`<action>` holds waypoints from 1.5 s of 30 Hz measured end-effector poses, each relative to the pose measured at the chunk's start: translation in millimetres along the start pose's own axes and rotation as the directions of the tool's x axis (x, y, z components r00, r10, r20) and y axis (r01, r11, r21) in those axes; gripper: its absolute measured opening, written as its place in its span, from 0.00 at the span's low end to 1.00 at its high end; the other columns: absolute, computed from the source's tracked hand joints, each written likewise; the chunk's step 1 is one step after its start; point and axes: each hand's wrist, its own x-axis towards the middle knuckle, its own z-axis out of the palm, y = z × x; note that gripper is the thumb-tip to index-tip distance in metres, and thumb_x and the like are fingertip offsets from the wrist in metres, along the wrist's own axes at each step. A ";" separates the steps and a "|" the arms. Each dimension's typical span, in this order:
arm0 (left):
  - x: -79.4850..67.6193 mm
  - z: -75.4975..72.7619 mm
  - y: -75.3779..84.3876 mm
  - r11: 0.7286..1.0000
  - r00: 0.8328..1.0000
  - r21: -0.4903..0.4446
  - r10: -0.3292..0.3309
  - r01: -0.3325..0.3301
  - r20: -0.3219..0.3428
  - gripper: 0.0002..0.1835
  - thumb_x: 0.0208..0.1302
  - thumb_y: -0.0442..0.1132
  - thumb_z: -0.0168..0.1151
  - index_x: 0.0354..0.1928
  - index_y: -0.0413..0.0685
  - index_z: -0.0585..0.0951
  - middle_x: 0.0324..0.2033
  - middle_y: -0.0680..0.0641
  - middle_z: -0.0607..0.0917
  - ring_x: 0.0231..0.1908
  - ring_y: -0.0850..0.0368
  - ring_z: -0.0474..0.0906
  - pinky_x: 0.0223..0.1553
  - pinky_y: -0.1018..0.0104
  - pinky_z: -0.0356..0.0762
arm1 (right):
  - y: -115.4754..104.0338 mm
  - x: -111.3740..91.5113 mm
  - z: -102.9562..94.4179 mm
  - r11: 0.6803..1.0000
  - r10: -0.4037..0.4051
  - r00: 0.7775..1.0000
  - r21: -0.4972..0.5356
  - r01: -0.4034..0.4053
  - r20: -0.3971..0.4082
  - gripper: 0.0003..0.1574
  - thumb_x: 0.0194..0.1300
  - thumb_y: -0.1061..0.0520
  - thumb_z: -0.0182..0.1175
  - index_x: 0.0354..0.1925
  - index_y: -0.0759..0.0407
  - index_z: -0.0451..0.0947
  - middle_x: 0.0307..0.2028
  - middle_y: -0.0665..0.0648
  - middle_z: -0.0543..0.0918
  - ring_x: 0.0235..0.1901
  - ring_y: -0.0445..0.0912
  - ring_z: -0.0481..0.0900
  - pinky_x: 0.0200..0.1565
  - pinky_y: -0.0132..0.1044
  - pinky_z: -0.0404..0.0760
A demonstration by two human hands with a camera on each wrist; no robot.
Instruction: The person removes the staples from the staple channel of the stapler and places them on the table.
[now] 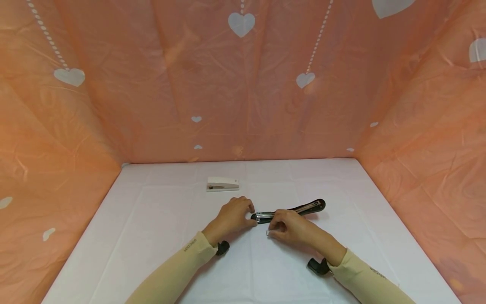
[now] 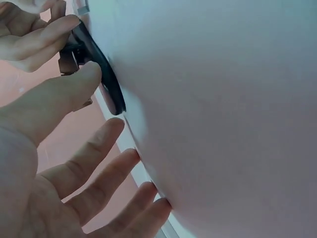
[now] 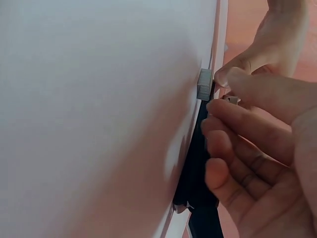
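Observation:
A black stapler (image 1: 312,206) lies on the white table, swung open so that its metal magazine and its inner side show. My left hand (image 1: 236,213) is at its left end, with the thumb (image 2: 88,74) against the black body and the other fingers spread loosely, tips at the tabletop. Between right thumb and index finger, my right hand (image 1: 290,226) pinches a small silver strip of staples (image 3: 204,85), just on the near side of the stapler. The right hand covers the stapler's middle part in the head view.
Behind the hands, a white stapler (image 1: 223,184) stands on the white tabletop (image 1: 171,194). An orange curtain (image 1: 243,97) with white hearts closes off the back and both sides. A black wrist camera (image 1: 318,267) sits below each wrist.

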 end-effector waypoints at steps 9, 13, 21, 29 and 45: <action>-6.9 -9.4 -12.3 0.988 1.000 -0.155 -0.005 0.008 0.021 0.16 0.70 0.42 0.75 0.52 0.40 0.84 0.50 0.42 0.86 0.56 0.43 0.83 0.62 0.47 0.79 | -2.3 7.7 -2.5 0.999 0.021 0.998 0.037 -0.019 -0.061 0.06 0.67 0.62 0.75 0.42 0.58 0.87 0.34 0.48 0.82 0.33 0.35 0.76 0.35 0.29 0.79; -11.5 -13.5 -20.2 0.986 1.000 -0.169 -0.007 0.005 -0.013 0.16 0.70 0.42 0.74 0.52 0.40 0.85 0.50 0.43 0.86 0.56 0.44 0.83 0.62 0.47 0.78 | -5.2 13.3 -5.4 0.997 0.053 0.997 0.061 -0.050 -0.050 0.10 0.69 0.62 0.74 0.47 0.61 0.86 0.36 0.49 0.83 0.34 0.36 0.78 0.37 0.30 0.81; -22.1 -28.1 -37.7 0.978 0.994 -0.206 -0.049 0.029 -0.094 0.18 0.70 0.41 0.74 0.56 0.39 0.84 0.55 0.40 0.86 0.62 0.41 0.81 0.67 0.45 0.75 | -8.7 26.0 -11.4 0.998 0.062 0.996 0.032 -0.060 -0.056 0.15 0.71 0.61 0.72 0.54 0.66 0.85 0.36 0.47 0.82 0.34 0.36 0.78 0.38 0.32 0.82; -32.4 -46.1 -60.9 0.972 0.987 -0.221 -0.103 0.074 -0.121 0.22 0.72 0.41 0.73 0.61 0.35 0.82 0.62 0.34 0.83 0.66 0.35 0.78 0.68 0.40 0.73 | -12.1 42.9 -13.8 0.999 0.044 0.997 0.021 -0.042 -0.071 0.16 0.71 0.60 0.72 0.54 0.66 0.85 0.38 0.48 0.83 0.38 0.41 0.80 0.41 0.34 0.83; -44.8 -74.4 -109.9 0.934 0.960 -0.299 -0.244 0.194 -0.138 0.27 0.74 0.43 0.71 0.67 0.34 0.78 0.68 0.28 0.76 0.70 0.29 0.71 0.70 0.34 0.68 | -15.8 76.1 -16.4 0.999 -0.045 0.980 -0.014 0.043 -0.192 0.21 0.68 0.61 0.74 0.57 0.64 0.82 0.45 0.61 0.86 0.44 0.52 0.85 0.49 0.43 0.85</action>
